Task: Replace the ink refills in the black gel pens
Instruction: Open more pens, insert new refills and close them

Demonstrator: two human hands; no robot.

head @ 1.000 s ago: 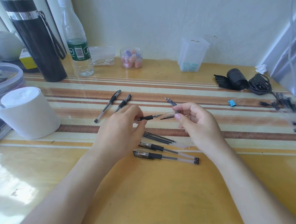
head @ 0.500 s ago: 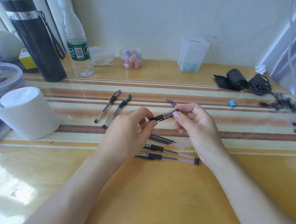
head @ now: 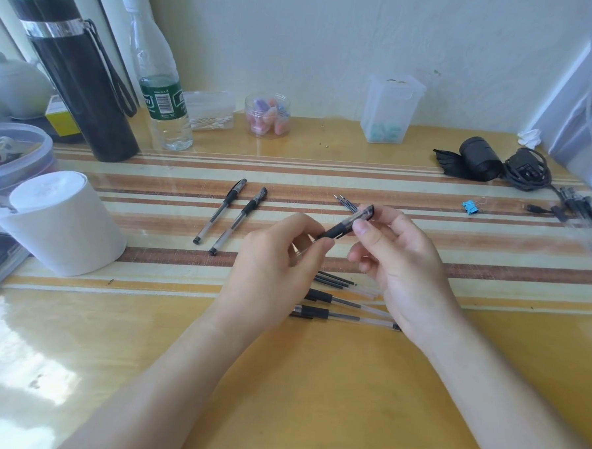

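Observation:
Both hands hold one black gel pen (head: 347,224) above the table's middle. My left hand (head: 278,268) pinches its black grip end, and my right hand (head: 397,260) pinches the clear cap end between thumb and forefinger. Two capped pens (head: 231,217) lie side by side to the left on the striped mat. Below my hands lie loose refills (head: 336,280) and two more pens (head: 345,311), partly hidden by my wrists. A few thin refills (head: 345,202) poke out behind the held pen.
A white cup (head: 59,224), a black flask (head: 77,75) and a water bottle (head: 159,90) stand at the left. Small clear jars (head: 267,114) and a clear box (head: 389,109) line the back. Black gear (head: 480,158), a blue clip (head: 470,206) and pen parts (head: 580,208) lie at the right.
One second ago each hand held a separate piece, tips facing. They have been pushed together into one pen, and the cap end now sits over the tip.

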